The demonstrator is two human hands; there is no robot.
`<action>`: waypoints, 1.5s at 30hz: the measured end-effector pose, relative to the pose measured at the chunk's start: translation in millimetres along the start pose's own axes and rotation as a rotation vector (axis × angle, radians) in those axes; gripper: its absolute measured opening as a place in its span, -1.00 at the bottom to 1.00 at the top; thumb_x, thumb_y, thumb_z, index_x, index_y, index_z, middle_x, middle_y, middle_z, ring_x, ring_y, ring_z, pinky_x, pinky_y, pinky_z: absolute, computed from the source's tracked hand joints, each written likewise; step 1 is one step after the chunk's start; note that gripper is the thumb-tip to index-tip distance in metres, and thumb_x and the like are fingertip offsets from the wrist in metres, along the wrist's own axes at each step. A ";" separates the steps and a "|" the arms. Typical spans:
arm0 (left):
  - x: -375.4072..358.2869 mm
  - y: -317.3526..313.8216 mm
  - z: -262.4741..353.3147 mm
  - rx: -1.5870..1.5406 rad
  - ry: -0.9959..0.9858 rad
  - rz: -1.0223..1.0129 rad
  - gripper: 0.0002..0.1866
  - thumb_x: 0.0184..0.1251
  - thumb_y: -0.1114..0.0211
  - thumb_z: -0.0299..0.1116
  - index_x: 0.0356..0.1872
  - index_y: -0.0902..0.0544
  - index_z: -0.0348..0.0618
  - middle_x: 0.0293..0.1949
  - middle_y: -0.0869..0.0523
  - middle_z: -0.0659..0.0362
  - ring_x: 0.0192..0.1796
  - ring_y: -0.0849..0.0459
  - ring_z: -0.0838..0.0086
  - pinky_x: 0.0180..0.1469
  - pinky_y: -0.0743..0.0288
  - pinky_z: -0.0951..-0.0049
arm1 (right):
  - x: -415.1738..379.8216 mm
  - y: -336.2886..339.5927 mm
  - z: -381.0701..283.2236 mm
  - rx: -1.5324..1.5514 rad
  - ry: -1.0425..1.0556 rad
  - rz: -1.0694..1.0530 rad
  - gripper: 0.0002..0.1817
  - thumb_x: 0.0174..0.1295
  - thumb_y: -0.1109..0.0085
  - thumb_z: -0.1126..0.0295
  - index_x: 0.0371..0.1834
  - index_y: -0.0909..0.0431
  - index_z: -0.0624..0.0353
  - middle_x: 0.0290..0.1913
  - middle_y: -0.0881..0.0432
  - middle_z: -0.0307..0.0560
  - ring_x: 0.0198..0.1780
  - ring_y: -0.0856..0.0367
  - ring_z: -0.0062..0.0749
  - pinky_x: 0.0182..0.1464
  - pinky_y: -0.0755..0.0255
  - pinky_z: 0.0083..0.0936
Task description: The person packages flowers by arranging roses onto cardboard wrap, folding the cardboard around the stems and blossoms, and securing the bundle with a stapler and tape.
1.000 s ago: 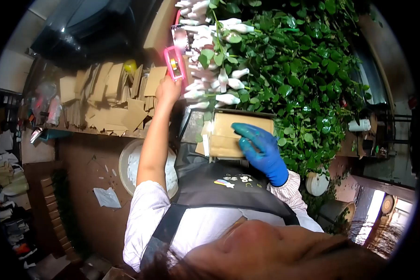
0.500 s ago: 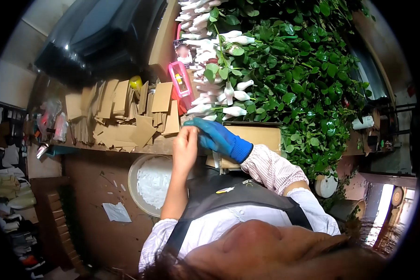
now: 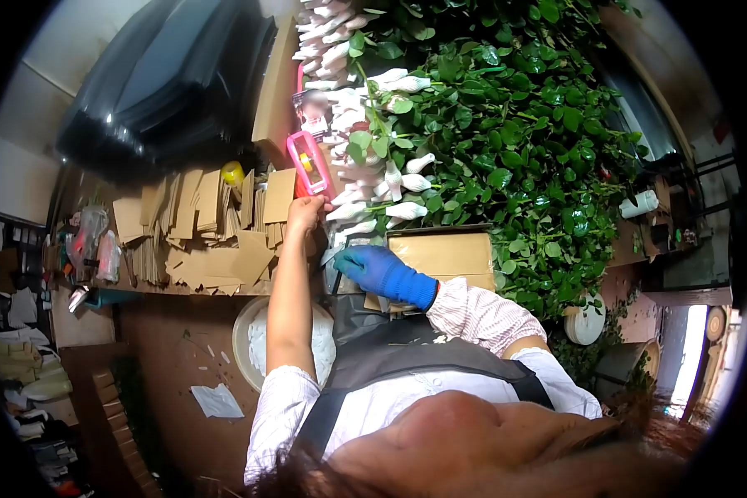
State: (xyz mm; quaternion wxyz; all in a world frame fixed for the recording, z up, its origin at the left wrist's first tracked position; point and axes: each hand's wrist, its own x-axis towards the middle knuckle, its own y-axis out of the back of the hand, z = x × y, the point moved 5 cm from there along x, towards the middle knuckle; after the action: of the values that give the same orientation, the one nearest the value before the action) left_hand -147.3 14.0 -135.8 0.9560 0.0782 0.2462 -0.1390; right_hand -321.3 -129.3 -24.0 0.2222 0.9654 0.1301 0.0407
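Observation:
My left hand [image 3: 305,214], bare, has its fingers bent together at the lower end of a pink tape dispenser [image 3: 291,148]. Whatever lies between those fingertips is hidden. In a blue glove, my right hand [image 3: 369,267] is curled at the table's front edge. A thin pale piece [image 3: 330,254] shows at its fingertips, too small to name. Just beyond the glove lie flower heads in white sleeves [image 3: 407,211], their leafy green stems [image 3: 506,166] stretching off to the right.
Cut cardboard pieces [image 3: 220,257] are stacked left of my hands, with a yellow tape roll [image 3: 232,173] among them. Black plastic [image 3: 166,83] bulks at the back left. A cardboard box [image 3: 444,259] sits right of the glove. Below the table edge stands a round tub [image 3: 245,344] with white contents.
My hands were together and have come apart. The left went up to the tape dispenser; the gloved right dropped slightly toward my body. The whole view has shifted a little.

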 end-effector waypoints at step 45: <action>-192.4 -255.0 142.0 0.901 -1.386 -0.117 -0.81 0.24 -0.44 -0.27 -0.12 -0.86 0.20 0.39 -0.48 0.01 0.45 -0.31 -0.10 0.48 -0.10 -0.17 | -253.7 120.1 7.9 1.003 0.004 0.227 -0.55 0.51 -0.12 0.06 -0.19 -0.67 0.32 -0.16 -0.76 0.17 -0.05 -0.76 -0.09 0.07 -0.61 -0.19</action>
State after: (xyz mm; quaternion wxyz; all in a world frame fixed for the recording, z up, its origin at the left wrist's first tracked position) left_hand -322.8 -215.3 61.3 0.7592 0.3374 -0.4746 -0.2907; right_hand -536.4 -305.2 16.4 -0.2744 0.9612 0.0283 -0.0011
